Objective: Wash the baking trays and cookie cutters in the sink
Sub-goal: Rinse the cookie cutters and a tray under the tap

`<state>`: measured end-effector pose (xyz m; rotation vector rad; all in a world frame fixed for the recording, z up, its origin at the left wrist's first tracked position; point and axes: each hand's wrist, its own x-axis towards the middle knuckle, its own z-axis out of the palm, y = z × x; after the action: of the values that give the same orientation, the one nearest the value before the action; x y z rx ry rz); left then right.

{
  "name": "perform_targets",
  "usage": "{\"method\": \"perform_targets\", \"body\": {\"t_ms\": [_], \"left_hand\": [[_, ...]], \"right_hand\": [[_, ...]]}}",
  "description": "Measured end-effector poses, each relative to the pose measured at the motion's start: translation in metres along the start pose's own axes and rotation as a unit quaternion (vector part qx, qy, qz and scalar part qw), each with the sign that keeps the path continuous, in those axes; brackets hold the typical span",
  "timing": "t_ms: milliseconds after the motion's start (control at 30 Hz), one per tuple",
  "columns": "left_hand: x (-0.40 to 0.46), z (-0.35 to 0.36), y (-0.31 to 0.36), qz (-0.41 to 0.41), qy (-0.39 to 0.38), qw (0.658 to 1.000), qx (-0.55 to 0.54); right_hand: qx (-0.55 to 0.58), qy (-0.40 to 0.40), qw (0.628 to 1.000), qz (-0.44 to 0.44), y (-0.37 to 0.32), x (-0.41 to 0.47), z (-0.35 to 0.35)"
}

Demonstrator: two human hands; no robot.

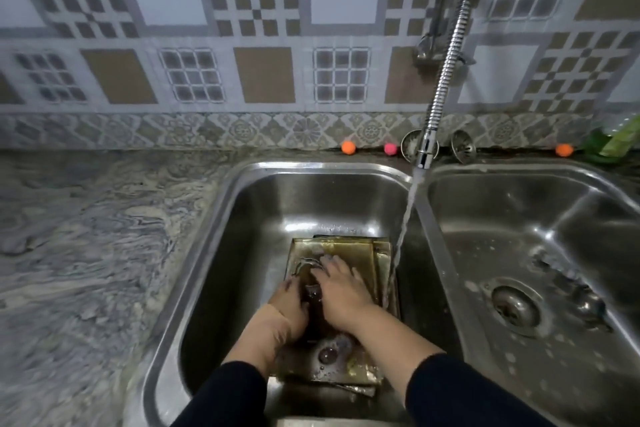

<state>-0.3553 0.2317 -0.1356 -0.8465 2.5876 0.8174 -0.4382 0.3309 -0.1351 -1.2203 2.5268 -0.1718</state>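
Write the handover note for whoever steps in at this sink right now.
Left hand: down on the stacked baking trays in the left basin, grip unclear.
Right hand: spread flat on the top tray, by a wire cookie cutter.
Tap runs onto the trays' right edge.
Done: trays wet, some suds.
Left: scrub and rinse trays and cutters. Right basin holds no trays.

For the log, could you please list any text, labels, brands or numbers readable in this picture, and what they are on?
None can be read.
Trays: no visible marking.
Sink: no brand visible.
Green bottle: blurred and cut off by the frame; any label is unreadable.
Wall tiles: patterns only, no text.
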Motion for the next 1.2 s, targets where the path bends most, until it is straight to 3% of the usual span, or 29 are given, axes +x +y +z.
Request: {"method": "perform_targets", "body": {"t_ms": [167, 233, 300, 400, 467, 567, 633, 833, 1067, 1200], "left_hand": [[0.008, 0.005, -0.01, 0.009, 0.016, 0.997, -0.079], [0.004, 0.004, -0.006, 0.015, 0.033, 0.993, -0.115], [0.002, 0.004, 0.003, 0.007, 0.057, 0.983, -0.176], [-0.001, 0.008, 0.026, -0.007, 0.004, 0.952, -0.305], [-0.003, 0.013, 0.047, -0.037, -0.065, 0.909, -0.41], [-0.006, 0.019, 0.076, -0.053, -0.105, 0.854, -0.508], [-0.005, 0.021, 0.091, -0.053, -0.106, 0.842, -0.527], [-0.004, 0.028, 0.112, -0.067, -0.126, 0.839, -0.526], [-0.005, 0.035, 0.102, -0.049, -0.134, 0.809, -0.57], [-0.018, 0.034, 0.094, 0.013, -0.131, 0.799, -0.587]], "right_hand": [[-0.07, 0.052, 0.996, -0.032, 0.001, 0.014, 0.007], [0.001, 0.051, 0.999, -0.002, 0.004, 0.009, 0.007], [0.155, 0.057, 0.983, 0.08, 0.006, -0.002, 0.0], [0.359, 0.07, 0.914, 0.175, 0.015, -0.024, -0.017], [0.494, 0.058, 0.84, 0.218, 0.023, -0.039, -0.027], [0.599, 0.071, 0.755, 0.257, 0.038, -0.062, -0.038], [0.612, 0.073, 0.746, 0.253, 0.044, -0.076, -0.044], [0.587, 0.085, 0.768, 0.243, 0.051, -0.099, -0.05], [0.509, 0.023, 0.822, 0.254, 0.052, -0.105, -0.046], [0.615, 0.019, 0.728, 0.3, 0.054, -0.095, -0.057]]}}
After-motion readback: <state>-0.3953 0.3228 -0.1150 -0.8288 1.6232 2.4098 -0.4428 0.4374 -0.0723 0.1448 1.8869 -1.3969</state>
